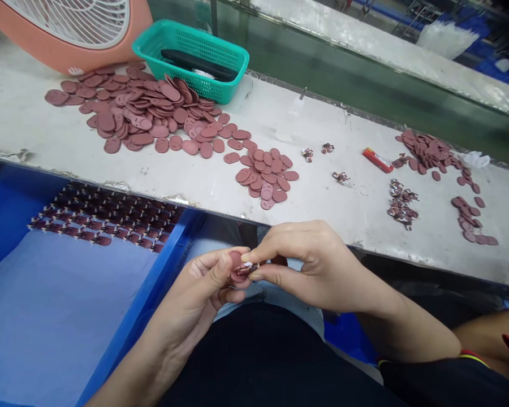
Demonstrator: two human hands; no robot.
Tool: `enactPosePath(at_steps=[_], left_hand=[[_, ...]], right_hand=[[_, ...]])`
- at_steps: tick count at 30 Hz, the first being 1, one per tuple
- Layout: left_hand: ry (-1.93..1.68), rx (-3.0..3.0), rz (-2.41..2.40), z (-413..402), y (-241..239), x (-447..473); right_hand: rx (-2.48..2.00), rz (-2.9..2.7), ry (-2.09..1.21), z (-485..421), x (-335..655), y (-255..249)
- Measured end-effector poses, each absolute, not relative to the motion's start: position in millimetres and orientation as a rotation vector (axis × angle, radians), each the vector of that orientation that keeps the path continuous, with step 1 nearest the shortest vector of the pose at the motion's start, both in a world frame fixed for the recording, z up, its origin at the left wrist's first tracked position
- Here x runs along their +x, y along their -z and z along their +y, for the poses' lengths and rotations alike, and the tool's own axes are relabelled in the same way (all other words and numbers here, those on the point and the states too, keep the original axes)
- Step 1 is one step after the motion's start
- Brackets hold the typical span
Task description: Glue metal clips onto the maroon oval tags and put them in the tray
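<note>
My left hand [207, 288] and my right hand [309, 263] meet above my lap, in front of the table edge. Both pinch one small oval reddish-brown disc [236, 268] between thumb and fingers. The right fingertips also press a tiny pale part [251, 265] against the disc. A small heap of the same discs [265, 175] lies on the white table just beyond my hands. A much larger pile of discs [144, 110] spreads at the far left.
A blue tray [152, 294] at my left holds rows of finished dark pieces [106, 217]. A teal basket [190, 56] and an orange fan [68, 34] stand at the back. A red lighter [377, 160] and more discs [428, 151] lie to the right.
</note>
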State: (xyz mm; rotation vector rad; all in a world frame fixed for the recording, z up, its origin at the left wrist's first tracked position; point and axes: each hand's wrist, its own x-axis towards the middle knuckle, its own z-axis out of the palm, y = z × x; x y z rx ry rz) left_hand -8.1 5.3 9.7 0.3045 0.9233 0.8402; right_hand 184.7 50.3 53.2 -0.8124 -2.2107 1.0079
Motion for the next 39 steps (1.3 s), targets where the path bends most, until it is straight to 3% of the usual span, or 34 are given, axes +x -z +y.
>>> enactPosePath(at_steps=[39], left_hand=[[-0.910, 0.485, 0.874, -11.3, -23.0, -11.9]], right_hand=[[-0.594, -2.244, -0.898, 21.9, 182.4, -52.3]])
